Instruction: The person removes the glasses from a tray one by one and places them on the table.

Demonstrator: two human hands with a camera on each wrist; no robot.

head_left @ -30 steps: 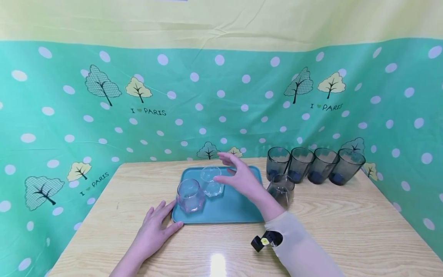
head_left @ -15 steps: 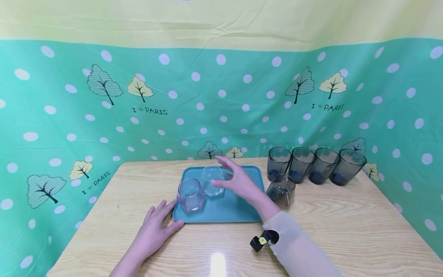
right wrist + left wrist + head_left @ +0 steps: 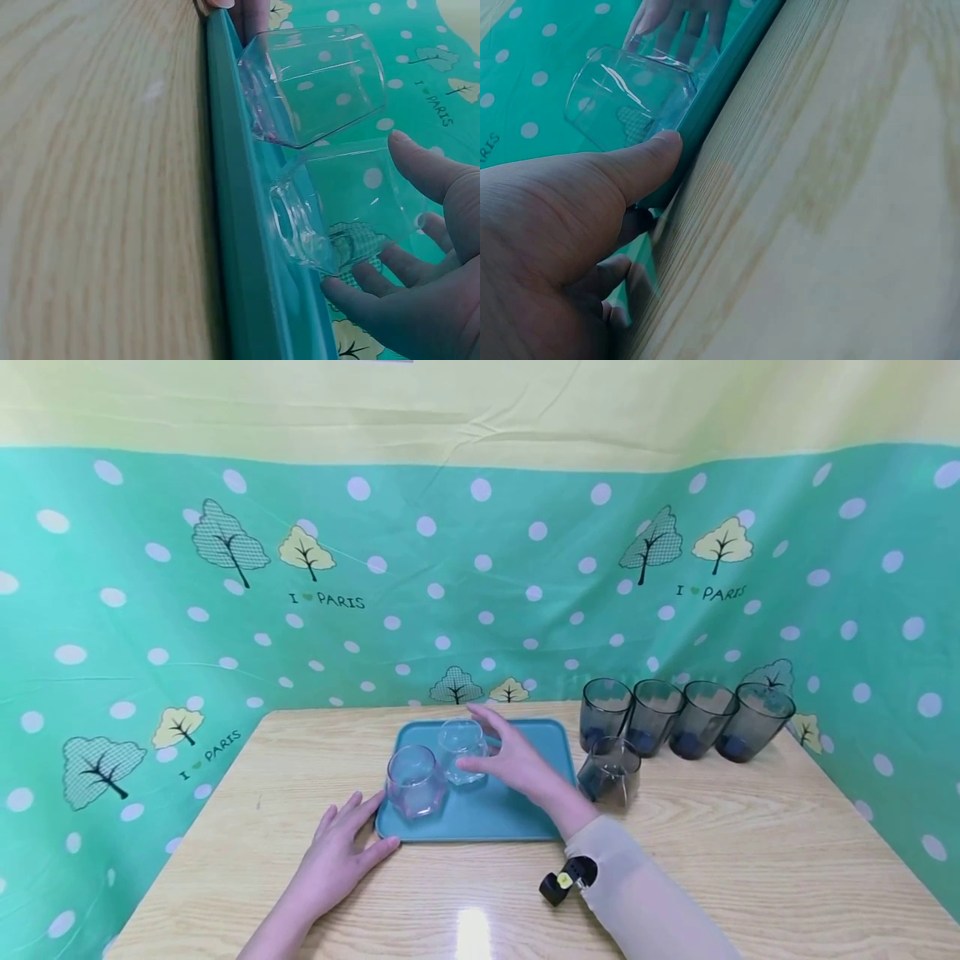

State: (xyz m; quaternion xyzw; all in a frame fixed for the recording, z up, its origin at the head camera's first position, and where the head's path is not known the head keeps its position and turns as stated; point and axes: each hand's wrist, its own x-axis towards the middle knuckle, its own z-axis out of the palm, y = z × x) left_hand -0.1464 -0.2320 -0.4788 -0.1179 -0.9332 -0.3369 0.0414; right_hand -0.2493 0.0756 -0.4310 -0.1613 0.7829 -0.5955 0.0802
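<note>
A blue-green tray (image 3: 510, 818) lies on the wooden table with two clear glasses on its left half. My left hand (image 3: 333, 864) rests at the tray's near left corner, thumb against the front edge and fingertips by the left edge. The nearer glass (image 3: 416, 785), with a pinkish base, stands beside it. At the farther clear glass (image 3: 461, 756), my right hand (image 3: 513, 760) is spread around the right side. In the right wrist view the thumb (image 3: 420, 161) is near the rim and the fingers lie along the other side; firm contact cannot be made out.
Several dark grey tumblers (image 3: 656, 718) stand in a row at the back right. A smoky glass (image 3: 611, 772) stands just right of the tray, close to my right forearm. A green dotted cloth (image 3: 480, 585) hangs behind the table (image 3: 750, 860).
My right hand has lowered and moved slightly left, its thumb and fingers coming closer around the farther clear glass. The left hand stays at the tray corner. Both glasses keep their places.
</note>
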